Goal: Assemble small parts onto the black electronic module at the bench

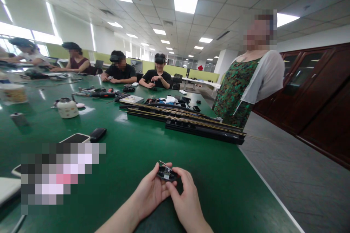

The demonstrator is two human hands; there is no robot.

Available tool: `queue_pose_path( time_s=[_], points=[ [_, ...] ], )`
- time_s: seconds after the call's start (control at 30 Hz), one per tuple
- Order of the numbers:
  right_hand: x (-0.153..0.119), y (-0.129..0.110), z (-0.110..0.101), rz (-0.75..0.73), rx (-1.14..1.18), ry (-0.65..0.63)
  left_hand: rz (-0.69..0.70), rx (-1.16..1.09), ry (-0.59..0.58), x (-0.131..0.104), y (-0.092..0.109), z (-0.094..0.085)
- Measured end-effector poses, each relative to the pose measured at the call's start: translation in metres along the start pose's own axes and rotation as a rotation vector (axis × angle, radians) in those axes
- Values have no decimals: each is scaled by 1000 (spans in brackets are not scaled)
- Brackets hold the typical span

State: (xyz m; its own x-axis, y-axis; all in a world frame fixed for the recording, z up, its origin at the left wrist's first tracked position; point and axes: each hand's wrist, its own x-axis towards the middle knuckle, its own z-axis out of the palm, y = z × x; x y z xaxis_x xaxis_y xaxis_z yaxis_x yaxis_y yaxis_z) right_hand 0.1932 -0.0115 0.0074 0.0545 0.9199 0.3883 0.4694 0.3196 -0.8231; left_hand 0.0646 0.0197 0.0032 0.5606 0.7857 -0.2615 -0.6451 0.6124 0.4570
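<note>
Low over the green table (pixel 120 204), a small black part (pixel 160 173) with silvery metal pieces inside it is held between my two hands. A thin metal rod or wire sticks up from its upper left side. My left hand (pixel 150 193) cradles the part from the left and below, thumb along its edge. From the right, my right hand (pixel 187 194) grips it with thumb and index finger. The part's underside is hidden by my fingers, and its exact kind cannot be made out.
Long black rails (pixel 202 131) with thin brass-coloured rods lie across the table ahead. A patterned jar (pixel 67 108), a metal cylinder (pixel 19 119) and a phone (pixel 75 138) are at left. Several people sit beyond; a person (pixel 237 76) stands at right beyond the table edge.
</note>
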Motion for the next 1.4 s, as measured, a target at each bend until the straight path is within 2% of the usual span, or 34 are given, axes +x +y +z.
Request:
queue_pose_path(
  time_s=[0.1,0.37,0.53,1.0,1.4],
  points=[
    [0,3,1,11,-9,30,-2,-4,-22,0,1,0],
    [-1,9,2,-27,-63,92,-47,-111,-296,-9,6,1],
    [-1,10,1,-43,-87,104,-52,-119,-375,-10,6,2],
    [-2,6,0,-79,-97,121,-65,-105,-336,-10,5,1],
    [-2,9,1,-24,-92,128,-66,-103,-323,-9,5,-1]
  ],
)
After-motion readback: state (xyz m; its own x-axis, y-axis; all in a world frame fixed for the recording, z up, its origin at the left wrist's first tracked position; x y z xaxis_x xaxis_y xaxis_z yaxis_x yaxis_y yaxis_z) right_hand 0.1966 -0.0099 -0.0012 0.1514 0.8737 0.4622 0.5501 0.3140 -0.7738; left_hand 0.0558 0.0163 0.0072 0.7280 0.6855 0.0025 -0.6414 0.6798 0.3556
